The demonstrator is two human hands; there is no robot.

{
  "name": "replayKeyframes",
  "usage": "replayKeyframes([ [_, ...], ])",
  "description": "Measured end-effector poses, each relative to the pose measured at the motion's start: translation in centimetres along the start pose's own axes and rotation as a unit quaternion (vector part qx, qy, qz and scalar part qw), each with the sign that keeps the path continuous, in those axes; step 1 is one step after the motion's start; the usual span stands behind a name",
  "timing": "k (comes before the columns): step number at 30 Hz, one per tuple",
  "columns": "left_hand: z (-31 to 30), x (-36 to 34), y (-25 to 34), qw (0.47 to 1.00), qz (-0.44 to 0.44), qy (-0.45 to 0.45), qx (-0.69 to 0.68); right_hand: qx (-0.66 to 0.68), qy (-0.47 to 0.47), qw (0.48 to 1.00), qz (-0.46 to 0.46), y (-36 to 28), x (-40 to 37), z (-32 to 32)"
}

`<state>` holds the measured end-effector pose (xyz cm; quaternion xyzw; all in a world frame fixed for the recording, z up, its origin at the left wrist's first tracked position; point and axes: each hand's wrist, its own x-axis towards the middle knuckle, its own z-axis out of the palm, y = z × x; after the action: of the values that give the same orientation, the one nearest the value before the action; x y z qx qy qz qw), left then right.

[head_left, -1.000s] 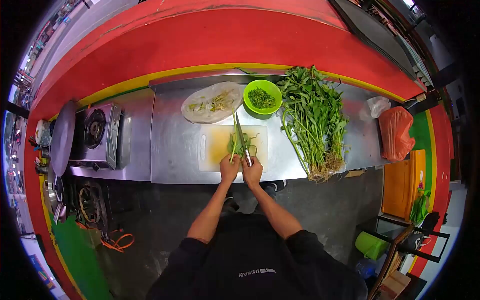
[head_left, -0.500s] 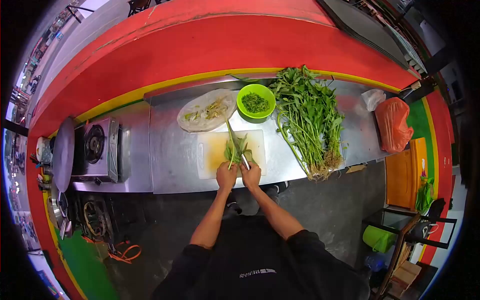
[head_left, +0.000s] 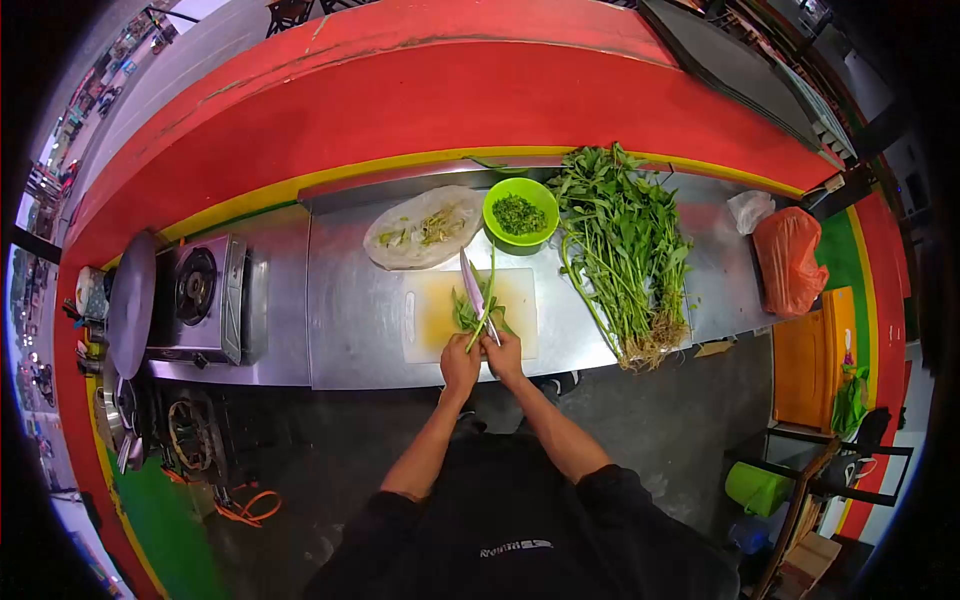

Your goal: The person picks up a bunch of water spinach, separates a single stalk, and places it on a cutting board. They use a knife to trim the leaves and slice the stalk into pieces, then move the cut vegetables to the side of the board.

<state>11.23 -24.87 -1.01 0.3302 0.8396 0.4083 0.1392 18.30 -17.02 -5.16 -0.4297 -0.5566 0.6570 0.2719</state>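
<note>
Green stem (head_left: pixel 491 283): above the cutting board (head_left: pixel 424 335), its lower end in the left hand (head_left: pixel 461 365), its top slanting up toward the green bowl (head_left: pixel 521 241).
Left grip: fingers closed around the stem's lower end.
Right grip: right hand (head_left: pixel 502 357) closed around the handle of the knife (head_left: pixel 474 283), beside the left hand.
Knife: blade points away from the body and crosses the stem; its tip is left of the stem's top.
Leaves (head_left: pixel 464 312): loosely spread on both sides of the crossing, over the board.
Beyond the board: clear plastic bag (head_left: pixel 395 255) with pale plant scraps on the left, green bowl with chopped greens (head_left: pixel 519 214) near it, leafy bundle (head_left: pixel 625 240) with roots toward the body on the right.
Worktop (head_left: pixel 350 340) ends: stove (head_left: pixel 232 300) at left; red bag (head_left: pixel 788 262) and small clear bag (head_left: pixel 750 210) at right.
Change: half a second ago the stem's top lay near the blade tip, leaning left; now it leans right, across the blade.
Hard to see: most of the knife handle is covered by the fingers; whether the leaves are joined to the stem cannot be told.
Count: two hands, one knife, one board, one bowl, one rooted bundle, three plastic bags, one stove; leaves too overlapped to count.
</note>
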Motion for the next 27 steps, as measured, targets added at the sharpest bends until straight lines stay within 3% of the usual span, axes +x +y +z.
replayKeyframes([
  [6, 0.5, -0.2, 0.1, 0.999, 0.010, 0.037, -0.002, 0.028, -0.069, 0.990, 0.119, -2.5, -0.4, -1.8],
  [8, 1.0, -0.3, -0.1, 0.999, 0.001, 0.044, 0.006, 0.099, -0.101, 0.963, 0.229, -3.7, -0.4, -2.2],
  [16, 2.0, -0.6, -0.4, 0.997, 0.011, 0.063, 0.036, 0.120, -0.099, 0.959, 0.239, -3.3, -0.2, -2.4],
  [24, 2.5, -1.0, 0.2, 0.996, -0.015, 0.069, 0.050, 0.064, 0.030, 0.982, 0.176, -3.1, -0.4, -2.9],
  [27, 2.5, -0.9, 0.3, 0.995, 0.000, 0.084, 0.060, 0.053, 0.025, 0.981, 0.187, -3.5, -0.6, -4.0],
])
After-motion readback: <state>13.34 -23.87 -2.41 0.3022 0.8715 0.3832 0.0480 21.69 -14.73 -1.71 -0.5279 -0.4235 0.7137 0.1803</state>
